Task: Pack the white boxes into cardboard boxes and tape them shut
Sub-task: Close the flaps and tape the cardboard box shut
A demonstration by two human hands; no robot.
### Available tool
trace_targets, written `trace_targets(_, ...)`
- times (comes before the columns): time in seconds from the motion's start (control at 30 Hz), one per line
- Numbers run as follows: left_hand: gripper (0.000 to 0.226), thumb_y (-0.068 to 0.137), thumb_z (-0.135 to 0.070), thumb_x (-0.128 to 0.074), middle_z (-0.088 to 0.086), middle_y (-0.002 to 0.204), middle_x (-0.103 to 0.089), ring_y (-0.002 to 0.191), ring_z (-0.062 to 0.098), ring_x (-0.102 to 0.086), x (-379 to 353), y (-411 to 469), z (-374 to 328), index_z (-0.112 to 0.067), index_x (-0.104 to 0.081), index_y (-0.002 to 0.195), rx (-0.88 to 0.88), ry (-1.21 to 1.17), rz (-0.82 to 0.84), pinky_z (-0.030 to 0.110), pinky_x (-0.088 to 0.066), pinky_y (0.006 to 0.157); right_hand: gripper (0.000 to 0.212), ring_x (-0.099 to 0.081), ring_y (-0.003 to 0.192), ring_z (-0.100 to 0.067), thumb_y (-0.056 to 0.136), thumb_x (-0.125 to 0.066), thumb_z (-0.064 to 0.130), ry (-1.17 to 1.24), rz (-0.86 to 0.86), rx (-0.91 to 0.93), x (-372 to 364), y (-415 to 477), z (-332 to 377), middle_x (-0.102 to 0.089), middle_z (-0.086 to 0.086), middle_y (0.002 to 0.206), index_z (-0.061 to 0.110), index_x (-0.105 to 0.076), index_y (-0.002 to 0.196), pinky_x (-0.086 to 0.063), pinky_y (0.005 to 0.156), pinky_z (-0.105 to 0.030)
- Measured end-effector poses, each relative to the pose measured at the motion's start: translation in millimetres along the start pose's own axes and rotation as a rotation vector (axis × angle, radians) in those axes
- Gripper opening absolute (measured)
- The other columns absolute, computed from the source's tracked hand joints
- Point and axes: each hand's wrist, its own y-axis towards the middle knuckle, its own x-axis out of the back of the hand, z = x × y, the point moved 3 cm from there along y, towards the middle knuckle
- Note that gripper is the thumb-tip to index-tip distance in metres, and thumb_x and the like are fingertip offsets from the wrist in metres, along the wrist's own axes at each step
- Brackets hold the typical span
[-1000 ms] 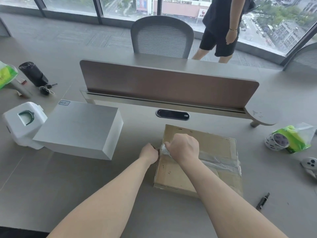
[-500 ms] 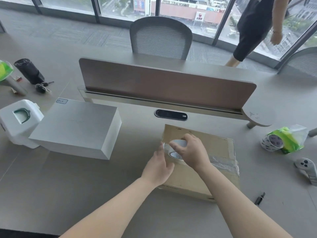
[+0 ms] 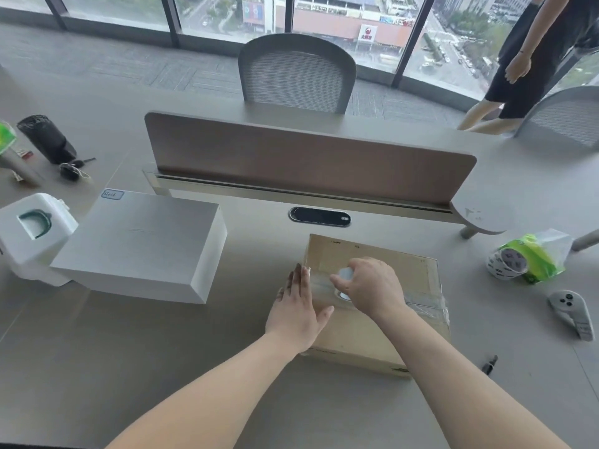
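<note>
Desk (image 3: 162, 351) by windows (image 3: 324, 14); left grip (image 3: 296, 309) spread against cardboard box (image 3: 356, 335), right grip (image 3: 369, 290) pinching tape roll (image 3: 345, 274).

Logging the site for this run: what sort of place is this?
Most likely a high-rise office: a shared desk with a divider screen, a mesh office chair, and tall windows overlooking city streets.

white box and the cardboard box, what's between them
In the head view, only bare desk and the left hand, laid flat against the cardboard box's left side.
</note>
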Motion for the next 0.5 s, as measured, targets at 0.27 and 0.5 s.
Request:
trace_targets(0.27, 0.099, 0.094, -0.072, -0.020, 0.010, 0.158, 0.033, 0.151, 0.024, 0.016, 12.4, 6.6, 0.2, -0.004, 0.025, 0.151, -0.074, 0.089, -0.015, 0.042, -0.010, 0.124, 0.035, -0.053, 0.090, -0.023, 0.095, -0.054, 0.047, 0.374, 0.020, -0.054, -0.9, -5.1, -18.9, -0.054, 0.000, 0.092, 0.012, -0.060, 0.090, -0.039, 0.073, -0.033)
trace_targets(0.5, 0.096, 0.092, -0.075, -0.012, 0.003, 0.154, 0.041, 0.150, 0.021, 0.022, 6.5, 11.0, 4.9, -0.011, 0.031, 0.149, -0.116, 0.077, 0.029, 0.042, -0.007, 0.124, 0.039, -0.053, 0.064, -0.019, 0.091, -0.062, 0.047, 0.329, -0.046, -0.027, -1.7, -8.7, -23.4, -0.058, 0.003, 0.066, 0.014, -0.058, 0.071, -0.041, 0.058, -0.033)
